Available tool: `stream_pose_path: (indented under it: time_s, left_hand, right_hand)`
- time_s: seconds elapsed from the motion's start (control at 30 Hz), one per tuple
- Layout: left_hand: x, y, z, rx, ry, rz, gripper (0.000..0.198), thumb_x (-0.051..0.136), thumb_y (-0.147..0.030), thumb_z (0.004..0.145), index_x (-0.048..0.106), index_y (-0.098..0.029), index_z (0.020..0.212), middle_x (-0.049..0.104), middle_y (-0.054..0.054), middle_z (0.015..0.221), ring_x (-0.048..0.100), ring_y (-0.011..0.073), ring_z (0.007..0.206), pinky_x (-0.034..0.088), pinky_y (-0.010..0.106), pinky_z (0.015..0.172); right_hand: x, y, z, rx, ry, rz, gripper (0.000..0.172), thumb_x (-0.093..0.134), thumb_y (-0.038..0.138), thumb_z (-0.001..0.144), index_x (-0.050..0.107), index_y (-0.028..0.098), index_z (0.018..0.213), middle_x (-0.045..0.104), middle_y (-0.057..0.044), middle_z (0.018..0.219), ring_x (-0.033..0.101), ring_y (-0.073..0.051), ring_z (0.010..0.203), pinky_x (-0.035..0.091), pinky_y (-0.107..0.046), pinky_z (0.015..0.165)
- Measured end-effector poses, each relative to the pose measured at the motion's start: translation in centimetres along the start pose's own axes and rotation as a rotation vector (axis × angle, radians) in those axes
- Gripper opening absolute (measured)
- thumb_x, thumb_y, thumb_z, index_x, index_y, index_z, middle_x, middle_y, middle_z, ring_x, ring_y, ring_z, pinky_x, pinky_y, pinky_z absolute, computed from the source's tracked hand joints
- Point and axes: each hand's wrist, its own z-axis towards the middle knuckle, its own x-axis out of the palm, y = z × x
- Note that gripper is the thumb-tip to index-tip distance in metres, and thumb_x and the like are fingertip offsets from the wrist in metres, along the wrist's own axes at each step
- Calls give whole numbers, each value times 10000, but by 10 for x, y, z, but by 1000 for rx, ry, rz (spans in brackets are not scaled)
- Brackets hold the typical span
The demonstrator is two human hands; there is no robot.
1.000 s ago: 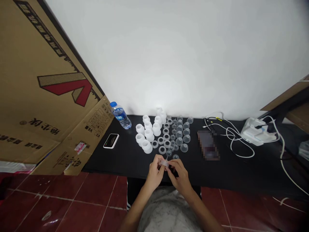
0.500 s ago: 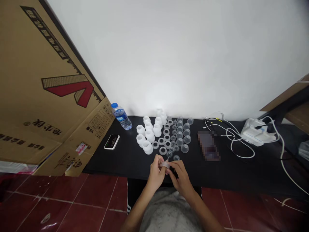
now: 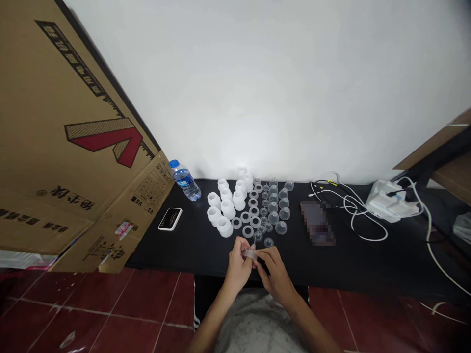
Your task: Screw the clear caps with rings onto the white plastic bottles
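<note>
Both my hands meet over the front edge of the black table. My left hand (image 3: 238, 267) pinches a small clear plastic ring piece (image 3: 250, 254) with its fingertips, and my right hand (image 3: 275, 270) grips the same piece from the other side. Just ahead of my fingers lie a small clear cup (image 3: 258, 237) and another (image 3: 269, 242). Farther on stand rows of white silicone cups (image 3: 224, 209), translucent rings (image 3: 248, 231) and clear plastic domes (image 3: 273, 205). My fingers partly hide the held piece.
The black table (image 3: 191, 245) also holds a water bottle (image 3: 185, 180), a small white-edged device (image 3: 170, 218), a blurred phone (image 3: 317, 223), white cables (image 3: 349, 201) and a white charger (image 3: 386, 203). A large cardboard sheet (image 3: 73, 147) leans at the left, against a white wall.
The whole view has drifted slightly downward as my head tilts. My hands have shifted a little lower and stay together on the clear piece; the table items have not moved.
</note>
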Motion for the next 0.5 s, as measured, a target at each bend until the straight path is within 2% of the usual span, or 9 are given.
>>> stream_pose_path:
  time_s: [0.13,0.3,0.5]
  left_hand:
    - [0,0,0,-6,4,-33,293,697,-439,989,470,-259,947,569,-87,708,649,128,540,528,224,516]
    - [-4,-2,1,2,33,-89,266,707,-405,980,488,-255,965,646,-68,735,692,139,600,575,246,603]
    - [-10,-2,-1,26,80,-137,319,794,-286,856,500,-254,974,678,-37,872,713,151,741,590,261,700]
  right_hand:
    - [1,-1,0,30,-29,23,292,616,128,1045,674,270,1293,710,-104,1143,680,-262,1045,618,-426,915]
    - [3,-3,-2,77,-64,77,264,604,145,1053,695,268,1268,678,-100,1132,693,-229,960,627,-345,830]
    - [3,-3,0,109,-111,122,249,555,160,1071,710,257,1241,677,-95,1112,703,-206,902,619,-303,780]
